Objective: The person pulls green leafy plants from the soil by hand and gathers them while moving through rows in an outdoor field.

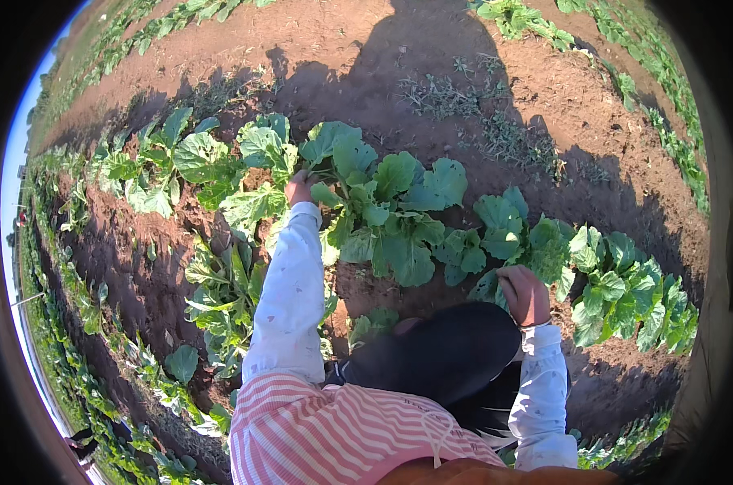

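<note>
Leafy plant (382, 214): broad green lobed leaves | left hand (298, 190) grips stems; right hand (525, 294) fisted on leaves | fingertips hidden.

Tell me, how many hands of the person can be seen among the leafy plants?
2. The left hand reaches into the broad green leaves of the middle plant. The right hand rests by the leaves of the plant to the right. Fingers are partly hidden.
</note>
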Demonstrator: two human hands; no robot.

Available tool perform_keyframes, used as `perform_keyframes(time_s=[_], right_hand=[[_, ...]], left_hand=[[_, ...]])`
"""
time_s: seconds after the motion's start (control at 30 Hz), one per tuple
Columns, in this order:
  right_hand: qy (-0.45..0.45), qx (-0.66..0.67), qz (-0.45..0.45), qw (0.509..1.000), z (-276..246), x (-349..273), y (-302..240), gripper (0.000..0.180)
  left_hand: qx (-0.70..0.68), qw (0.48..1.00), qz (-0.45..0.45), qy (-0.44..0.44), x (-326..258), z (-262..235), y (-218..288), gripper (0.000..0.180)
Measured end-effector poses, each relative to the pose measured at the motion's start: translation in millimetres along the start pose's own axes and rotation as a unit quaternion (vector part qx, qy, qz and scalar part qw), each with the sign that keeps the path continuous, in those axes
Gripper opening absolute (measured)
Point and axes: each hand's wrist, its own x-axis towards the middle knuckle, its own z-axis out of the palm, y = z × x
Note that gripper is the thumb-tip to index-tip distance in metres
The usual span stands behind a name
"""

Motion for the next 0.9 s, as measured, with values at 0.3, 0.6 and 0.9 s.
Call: perform_keyframes(time_s=[0.3, 0.6, 0.9], right_hand=[[-0.007, 0.008, -0.019, 1.000, 8.1, 9.4, 0.6, 0.012], [-0.013, 0.001, -0.031, 0.999, 10.7, 3.5, 3.0, 0.012], [-0.003, 0.000, -0.045, 0.999, -1.8, -5.6, -2.6, 0.011]], left_hand=[[0.560, 0.753, 0.232, -0.257, -73.6, -78.2, -6.8, 0.022], [0.553, 0.717, 0.399, -0.146, -49.1, 17.7, -42.5, 0.025], [-0.092, 0.991, 0.068, -0.075, -94.9, -26.7, -7.3, 0.038]])
